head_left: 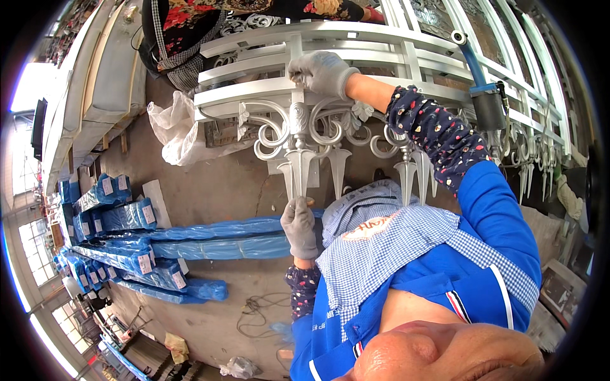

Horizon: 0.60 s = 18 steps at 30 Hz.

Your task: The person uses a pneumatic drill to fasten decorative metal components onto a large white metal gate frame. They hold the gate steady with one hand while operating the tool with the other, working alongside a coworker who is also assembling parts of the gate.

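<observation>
A silver-painted metal fence panel [254, 73] lies across the upper part of the head view, its scrolls and spear-shaped finials [300, 171] pointing toward me. My right hand [324, 73], in a grey glove, rests at the rails above one ornamental post [298, 117]. Its fingers are curled, and a small brownish bit shows under the fingertips. My left hand [300, 227], also grey-gloved, is closed at the tip of the spear finial below that post. A small tan edge shows beside its fingers; what it is I cannot make out.
A power tool [488, 105] with a blue handle rests on the panel at right. Another person's floral clothing [254, 9] shows beyond the rails. Blue-wrapped long bundles [210, 244] lie on the floor at left, near clear plastic sheeting [178, 130] and a cable [254, 314].
</observation>
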Each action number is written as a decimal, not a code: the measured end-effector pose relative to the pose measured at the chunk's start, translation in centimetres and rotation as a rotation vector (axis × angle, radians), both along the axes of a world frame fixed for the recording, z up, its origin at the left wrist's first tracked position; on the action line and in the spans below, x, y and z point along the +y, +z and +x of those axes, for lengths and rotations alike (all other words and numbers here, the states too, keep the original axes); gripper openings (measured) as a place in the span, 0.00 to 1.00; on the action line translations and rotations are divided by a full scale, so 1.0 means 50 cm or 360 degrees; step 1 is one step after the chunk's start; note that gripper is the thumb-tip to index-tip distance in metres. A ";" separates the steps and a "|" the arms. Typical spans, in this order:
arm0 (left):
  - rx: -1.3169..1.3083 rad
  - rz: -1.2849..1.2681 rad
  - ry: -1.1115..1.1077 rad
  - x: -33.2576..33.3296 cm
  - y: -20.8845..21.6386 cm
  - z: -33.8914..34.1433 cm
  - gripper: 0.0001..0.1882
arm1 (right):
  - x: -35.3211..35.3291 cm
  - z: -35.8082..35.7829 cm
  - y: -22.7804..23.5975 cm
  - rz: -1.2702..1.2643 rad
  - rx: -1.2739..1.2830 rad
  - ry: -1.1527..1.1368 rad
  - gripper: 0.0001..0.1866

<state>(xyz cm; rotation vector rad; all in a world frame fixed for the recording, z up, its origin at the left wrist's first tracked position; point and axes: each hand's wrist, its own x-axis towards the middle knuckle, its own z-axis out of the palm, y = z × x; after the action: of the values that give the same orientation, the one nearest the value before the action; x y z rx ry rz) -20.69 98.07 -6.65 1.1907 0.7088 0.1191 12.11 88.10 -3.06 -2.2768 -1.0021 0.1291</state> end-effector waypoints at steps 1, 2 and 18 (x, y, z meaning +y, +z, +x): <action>-0.0002 -0.0003 0.0003 0.001 -0.002 -0.001 0.15 | 0.003 -0.003 -0.008 0.0014 -0.0159 0.0027 0.07; -0.0004 -0.0006 0.0005 0.001 -0.003 -0.002 0.15 | 0.004 -0.005 -0.012 0.0027 -0.0317 0.0054 0.07; -0.0022 0.0010 0.0032 -0.006 0.004 0.002 0.15 | 0.015 -0.021 0.001 -0.0165 -0.0199 0.0081 0.06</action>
<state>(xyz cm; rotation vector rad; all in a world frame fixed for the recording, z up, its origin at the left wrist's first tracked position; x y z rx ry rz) -20.57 97.79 -6.46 1.1880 0.7088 0.1462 11.05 88.84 -3.02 -2.3784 -1.1423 0.0619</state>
